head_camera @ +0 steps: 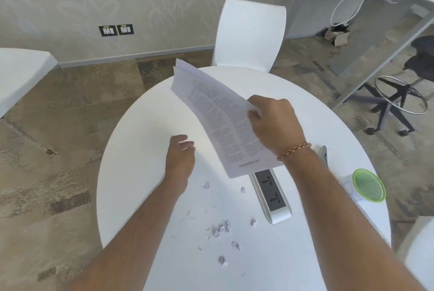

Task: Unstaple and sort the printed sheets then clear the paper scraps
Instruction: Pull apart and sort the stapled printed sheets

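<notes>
two bare hands are out over the round white table (145,126). on the left, the left hand (179,161) hovers palm down just above the tabletop, fingers loosely curled and holding nothing that can be made out, well apart from the other hand. moving right, the printed sheets (218,121) are up in the air, tilted, their far corner pointing toward the white chair (250,34). the right hand (274,123), a beaded bracelet (293,150) on its wrist, is clamped on the right edge of the sheets. near the front of the table, paper scraps (223,229) and loose staples (191,216) lie scattered. right of them sits a power strip (272,196), its far end under the sheets, and at the far right edge a green mesh lid (368,185).
</notes>
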Action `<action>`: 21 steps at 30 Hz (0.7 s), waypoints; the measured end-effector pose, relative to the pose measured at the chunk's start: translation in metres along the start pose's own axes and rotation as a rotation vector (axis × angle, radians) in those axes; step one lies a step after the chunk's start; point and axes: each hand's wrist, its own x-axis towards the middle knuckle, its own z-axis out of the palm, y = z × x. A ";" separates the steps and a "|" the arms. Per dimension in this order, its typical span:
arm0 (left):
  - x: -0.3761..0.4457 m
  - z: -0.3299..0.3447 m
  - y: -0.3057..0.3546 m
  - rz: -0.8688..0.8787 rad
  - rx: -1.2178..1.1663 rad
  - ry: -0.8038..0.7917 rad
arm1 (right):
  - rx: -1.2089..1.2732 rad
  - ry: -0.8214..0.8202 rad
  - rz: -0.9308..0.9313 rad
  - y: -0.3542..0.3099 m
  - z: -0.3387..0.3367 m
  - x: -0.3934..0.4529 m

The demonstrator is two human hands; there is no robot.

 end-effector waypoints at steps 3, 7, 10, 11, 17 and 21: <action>-0.005 -0.001 -0.001 -0.013 0.039 0.069 | -0.165 -0.099 0.046 -0.017 -0.002 0.007; -0.006 -0.007 -0.001 0.017 0.040 0.101 | -0.258 -0.176 0.087 -0.031 0.021 0.007; -0.005 -0.011 -0.004 0.048 0.060 0.114 | -0.269 -0.252 0.099 -0.035 0.041 0.002; -0.005 -0.013 -0.005 0.053 0.067 0.118 | -0.268 -0.259 0.101 -0.037 0.045 0.000; -0.001 -0.020 -0.008 0.066 0.079 0.133 | -0.234 -0.239 0.101 -0.036 0.051 -0.002; -0.001 -0.019 -0.009 0.061 0.052 0.117 | -0.228 -0.230 0.112 -0.036 0.050 0.001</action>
